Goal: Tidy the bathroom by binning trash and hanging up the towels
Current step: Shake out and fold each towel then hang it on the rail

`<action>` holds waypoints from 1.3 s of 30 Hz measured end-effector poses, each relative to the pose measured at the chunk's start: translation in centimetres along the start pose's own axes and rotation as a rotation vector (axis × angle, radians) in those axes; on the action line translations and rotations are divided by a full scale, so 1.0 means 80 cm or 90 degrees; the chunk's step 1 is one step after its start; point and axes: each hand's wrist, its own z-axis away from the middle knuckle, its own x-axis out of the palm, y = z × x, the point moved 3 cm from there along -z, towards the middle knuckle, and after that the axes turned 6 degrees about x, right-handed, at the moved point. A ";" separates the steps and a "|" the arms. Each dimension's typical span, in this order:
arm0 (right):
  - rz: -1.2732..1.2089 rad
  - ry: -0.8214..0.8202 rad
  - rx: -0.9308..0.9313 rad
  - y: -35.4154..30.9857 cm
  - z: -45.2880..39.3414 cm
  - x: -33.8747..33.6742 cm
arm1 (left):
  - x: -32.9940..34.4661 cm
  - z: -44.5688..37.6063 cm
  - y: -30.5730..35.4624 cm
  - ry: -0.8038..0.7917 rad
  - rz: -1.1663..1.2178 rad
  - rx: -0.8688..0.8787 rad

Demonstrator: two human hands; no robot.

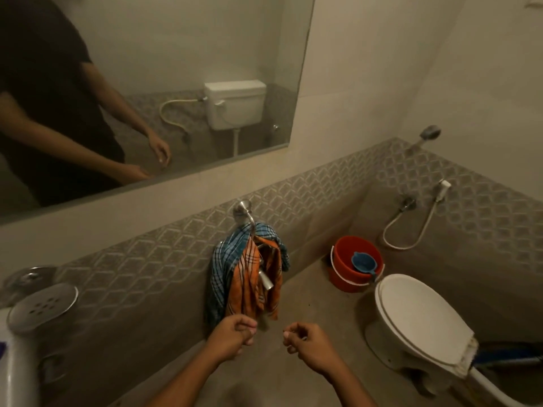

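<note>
Both forearms reach in from the bottom edge; the left hand (pixel 232 336) is curled, its fingers bunched just under the lower hem of the orange towel (pixel 252 286), and it is hard to say whether it pinches the cloth or merely sits below it, so I cannot tell its grasp for certain; the right hand (pixel 305 343) hangs a little apart to the right, fingers loosely curled round nothing, touching neither towel.

Just beyond the hands the two towels hang together from a metal towel ring (pixel 249 221) fixed to the patterned tile wall; the blue checked towel (pixel 223 265) drapes over the ring and down the left side, the orange one bunched in front and to the right of it; a shiny metal piece shows between their folds.

At the near left, a round steel strainer lid (pixel 44 306) sits beside the white basin edge (pixel 11 374); to the right stands a white toilet (pixel 417 321) with its lid closed; behind it, on the floor by the wall, an orange bucket (pixel 346 265) holds a blue mug (pixel 364 262).

Farther back a hand spray with its hose (pixel 411 227) hangs on the tiled wall; above, a wide mirror (pixel 176 54) shows a person in a dark shirt and a white cistern.
</note>
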 end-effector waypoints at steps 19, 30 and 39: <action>0.055 -0.034 -0.007 -0.110 -0.140 0.017 | -0.085 -0.131 0.021 0.045 0.114 0.005; 0.147 -0.021 -0.132 -0.190 -0.300 -0.029 | -0.107 -0.263 0.108 0.164 0.065 0.007; 0.213 -0.075 -0.192 -0.244 -0.371 -0.033 | -0.103 -0.299 0.165 0.217 -0.053 0.041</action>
